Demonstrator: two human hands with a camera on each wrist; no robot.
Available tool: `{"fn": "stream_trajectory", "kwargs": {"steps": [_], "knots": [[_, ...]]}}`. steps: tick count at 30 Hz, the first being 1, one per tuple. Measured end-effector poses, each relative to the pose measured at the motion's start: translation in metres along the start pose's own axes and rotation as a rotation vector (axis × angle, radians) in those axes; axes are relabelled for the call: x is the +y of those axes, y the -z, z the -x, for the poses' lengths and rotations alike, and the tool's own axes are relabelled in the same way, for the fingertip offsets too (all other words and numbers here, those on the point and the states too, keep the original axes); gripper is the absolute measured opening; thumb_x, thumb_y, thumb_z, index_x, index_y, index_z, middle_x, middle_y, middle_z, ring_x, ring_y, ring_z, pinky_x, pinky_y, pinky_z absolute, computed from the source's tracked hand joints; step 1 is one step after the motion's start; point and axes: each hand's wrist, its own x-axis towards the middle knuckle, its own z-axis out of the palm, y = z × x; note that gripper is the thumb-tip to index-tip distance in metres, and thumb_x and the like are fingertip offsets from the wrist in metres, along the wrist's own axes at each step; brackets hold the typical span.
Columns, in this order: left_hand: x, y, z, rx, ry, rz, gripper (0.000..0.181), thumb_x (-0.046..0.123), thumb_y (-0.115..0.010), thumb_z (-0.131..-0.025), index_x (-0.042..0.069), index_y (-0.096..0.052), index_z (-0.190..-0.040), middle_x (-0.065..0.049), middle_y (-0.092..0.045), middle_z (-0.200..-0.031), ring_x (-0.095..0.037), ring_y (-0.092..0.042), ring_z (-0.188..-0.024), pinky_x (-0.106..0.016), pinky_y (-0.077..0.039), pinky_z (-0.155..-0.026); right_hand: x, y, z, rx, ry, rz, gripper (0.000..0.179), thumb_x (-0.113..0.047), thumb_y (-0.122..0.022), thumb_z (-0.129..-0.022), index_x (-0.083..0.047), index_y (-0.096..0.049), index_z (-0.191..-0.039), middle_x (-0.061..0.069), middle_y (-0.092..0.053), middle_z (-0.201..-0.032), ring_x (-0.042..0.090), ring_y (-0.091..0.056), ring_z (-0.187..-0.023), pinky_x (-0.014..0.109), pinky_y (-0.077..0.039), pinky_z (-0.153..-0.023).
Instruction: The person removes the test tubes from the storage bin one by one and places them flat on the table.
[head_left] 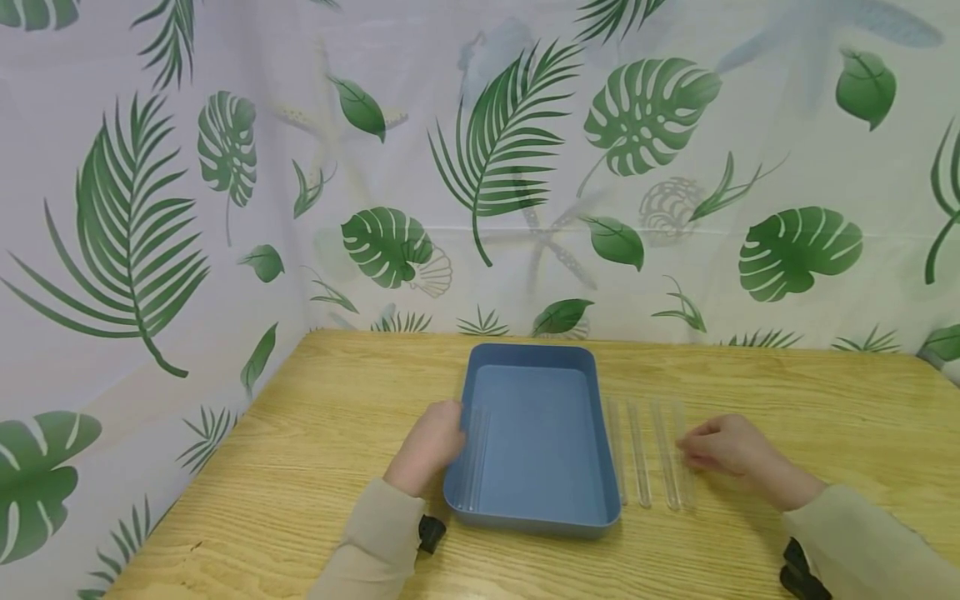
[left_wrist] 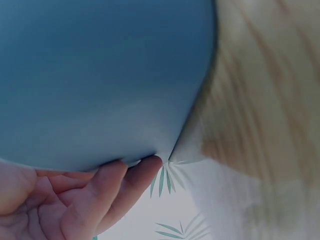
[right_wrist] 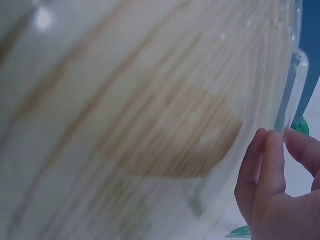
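Observation:
A blue rectangular tray (head_left: 536, 433) sits on the table, and my left hand (head_left: 438, 442) grips its left rim. In the left wrist view, the fingers (left_wrist: 111, 187) lie against the tray's wall. Inside, along the left side, lie clear test tubes (head_left: 475, 467). My right hand (head_left: 727, 450) is to the right of the tray, pinching a clear test tube (right_wrist: 299, 75) between thumb and fingertips. That tube is the rightmost of a row; three more test tubes (head_left: 639, 458) lie between it and the tray, roughly parallel to the tray's side.
The wood-grain table (head_left: 300, 467) extends on both sides of the tray. Behind and to the left hangs a white cloth (head_left: 675, 275) printed with green leaves. A black strap (head_left: 801, 571) is on the right wrist, and another black piece (head_left: 431, 533) on the left.

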Motion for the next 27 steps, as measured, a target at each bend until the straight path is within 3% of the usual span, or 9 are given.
{"fn": "stream_trajectory", "kwargs": {"steps": [16, 27], "knots": [[0.0008, 0.0015, 0.0000, 0.015, -0.021, -0.013, 0.019, -0.011, -0.043, -0.076, -0.008, -0.058, -0.087, -0.013, -0.055, -0.074, -0.018, -0.047, -0.061, -0.031, -0.044, -0.054, 0.0009, 0.0020, -0.0008, 0.079, -0.016, 0.200, 0.027, -0.010, -0.059, -0.081, 0.015, -0.057, -0.092, 0.012, -0.060, -0.082, 0.017, -0.059, -0.070, 0.030, -0.050, -0.063], [0.0025, 0.0039, 0.0002, -0.009, -0.016, 0.010, 0.019, -0.012, -0.042, -0.076, -0.008, -0.057, -0.086, -0.011, -0.052, -0.069, -0.017, -0.044, -0.059, -0.029, -0.042, -0.052, -0.0009, -0.0011, -0.0010, 0.112, 0.026, 0.341, 0.020, -0.010, -0.060, -0.081, 0.010, -0.061, -0.082, 0.005, -0.060, -0.071, 0.014, -0.054, -0.059, 0.030, -0.047, -0.055]]}}
